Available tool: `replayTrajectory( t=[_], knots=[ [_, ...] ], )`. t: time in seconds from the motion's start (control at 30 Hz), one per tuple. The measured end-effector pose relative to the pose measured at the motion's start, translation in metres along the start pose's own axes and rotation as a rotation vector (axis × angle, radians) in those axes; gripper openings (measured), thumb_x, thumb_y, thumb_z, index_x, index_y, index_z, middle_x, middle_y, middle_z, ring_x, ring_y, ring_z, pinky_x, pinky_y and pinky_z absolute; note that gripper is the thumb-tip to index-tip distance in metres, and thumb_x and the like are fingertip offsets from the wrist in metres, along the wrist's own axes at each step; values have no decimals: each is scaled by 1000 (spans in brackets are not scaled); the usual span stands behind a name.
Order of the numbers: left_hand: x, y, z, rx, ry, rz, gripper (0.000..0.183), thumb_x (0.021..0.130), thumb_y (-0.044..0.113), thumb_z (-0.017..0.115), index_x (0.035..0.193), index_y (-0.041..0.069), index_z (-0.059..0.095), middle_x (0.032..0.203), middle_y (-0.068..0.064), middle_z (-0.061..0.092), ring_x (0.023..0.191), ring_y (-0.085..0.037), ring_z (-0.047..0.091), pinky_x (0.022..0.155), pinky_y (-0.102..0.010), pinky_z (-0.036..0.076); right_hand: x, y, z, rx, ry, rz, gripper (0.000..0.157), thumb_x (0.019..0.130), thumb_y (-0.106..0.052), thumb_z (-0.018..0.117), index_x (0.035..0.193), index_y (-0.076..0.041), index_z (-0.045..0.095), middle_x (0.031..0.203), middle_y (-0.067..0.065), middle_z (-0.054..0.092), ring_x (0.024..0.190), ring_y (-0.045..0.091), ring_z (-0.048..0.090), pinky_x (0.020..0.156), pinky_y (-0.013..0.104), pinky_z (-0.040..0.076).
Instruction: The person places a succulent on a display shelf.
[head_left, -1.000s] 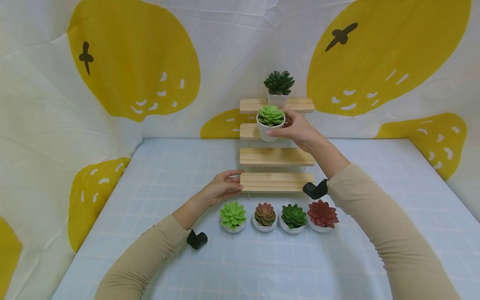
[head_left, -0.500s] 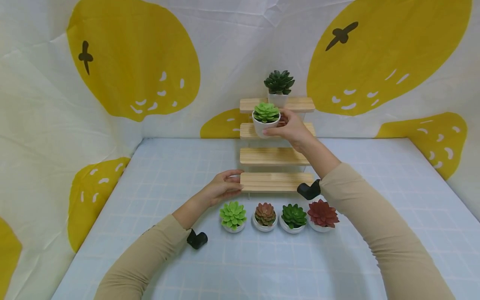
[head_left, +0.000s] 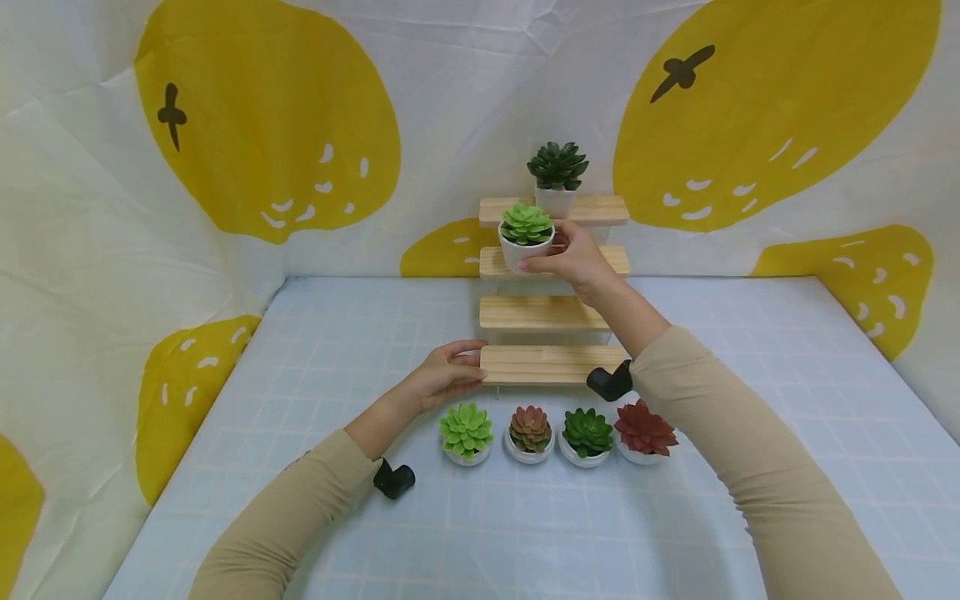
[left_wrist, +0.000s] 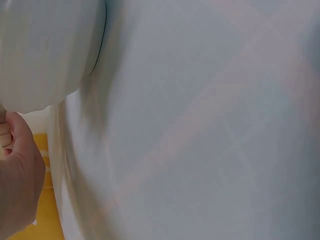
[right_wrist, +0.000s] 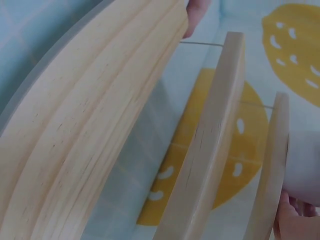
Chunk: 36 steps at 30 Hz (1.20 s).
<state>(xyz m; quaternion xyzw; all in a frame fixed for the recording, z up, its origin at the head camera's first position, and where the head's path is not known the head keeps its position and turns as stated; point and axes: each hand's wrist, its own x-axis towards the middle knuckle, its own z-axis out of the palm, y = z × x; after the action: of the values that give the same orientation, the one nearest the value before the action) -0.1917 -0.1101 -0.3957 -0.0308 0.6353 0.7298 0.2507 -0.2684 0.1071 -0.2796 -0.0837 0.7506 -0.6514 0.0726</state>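
Observation:
In the head view my right hand [head_left: 573, 260] grips a white pot with a light green succulent [head_left: 527, 225] by its right side. The pot is at the second board from the top of a tiered wooden plant stand [head_left: 553, 364], left of its middle. In the right wrist view the white pot [right_wrist: 303, 162] appears to meet the board's edge, with my fingers below it. My left hand [head_left: 442, 375] pinches the left end of the lowest board, thumb in front. A dark green succulent [head_left: 557, 171] in a white pot stands on the top board.
Before the stand, a row of potted succulents sits on the blue checked cloth [head_left: 487, 533]: bright green [head_left: 467, 431], brownish red [head_left: 530, 429], dark green [head_left: 587, 432] and red [head_left: 645, 427]. A white fabric backdrop with yellow fruit prints [head_left: 270, 117] rises behind.
My right hand has moved the light green succulent leftward along the second board from the top, by less over the last half second. My left hand stays on the lowest board.

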Motion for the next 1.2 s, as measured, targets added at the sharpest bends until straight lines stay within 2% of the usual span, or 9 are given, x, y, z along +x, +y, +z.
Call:
replayTrajectory(
  t=[0.5, 0.67, 0.83, 1.07, 1.2],
  knots=[
    [1, -2, -1, -12, 0, 8, 56, 85, -11, 57, 138, 2, 42, 102, -7, 55, 82, -13, 59, 73, -25, 52, -2, -1, -4, 32, -18, 16, 69, 78, 9, 68, 139, -1, 37, 123, 13, 46, 106, 23, 47, 94, 37, 44],
    [1, -2, -1, -6, 3, 12, 56, 86, -11, 57, 138, 2, 42, 103, -8, 55, 84, -14, 59, 74, -26, 52, -6, 1, -9, 32, -32, 8, 69, 79, 7, 69, 140, -5, 38, 120, 12, 46, 105, 23, 48, 93, 36, 45],
    [2, -3, -1, -3, 6, 6, 56, 85, -10, 57, 138, 3, 43, 106, -9, 55, 84, -14, 59, 74, -26, 52, -12, 2, -17, 58, -57, 1, 69, 80, 6, 67, 141, -4, 35, 126, 15, 44, 113, 29, 46, 96, 38, 42],
    [1, -3, -1, -10, -5, 17, 56, 86, -10, 57, 138, 2, 42, 104, -8, 55, 83, -14, 59, 73, -25, 52, -22, -2, -32, 77, -76, -10, 67, 82, 9, 63, 141, -3, 34, 128, 16, 41, 117, 30, 44, 81, 21, 50],
    [1, -2, -1, -9, -6, 21, 56, 86, -11, 57, 138, 2, 41, 103, -8, 55, 83, -13, 59, 73, -25, 52, -29, -5, -41, 49, -99, -10, 66, 84, 4, 64, 142, -7, 35, 132, 14, 40, 119, 30, 42, 83, 22, 49]
  ],
)
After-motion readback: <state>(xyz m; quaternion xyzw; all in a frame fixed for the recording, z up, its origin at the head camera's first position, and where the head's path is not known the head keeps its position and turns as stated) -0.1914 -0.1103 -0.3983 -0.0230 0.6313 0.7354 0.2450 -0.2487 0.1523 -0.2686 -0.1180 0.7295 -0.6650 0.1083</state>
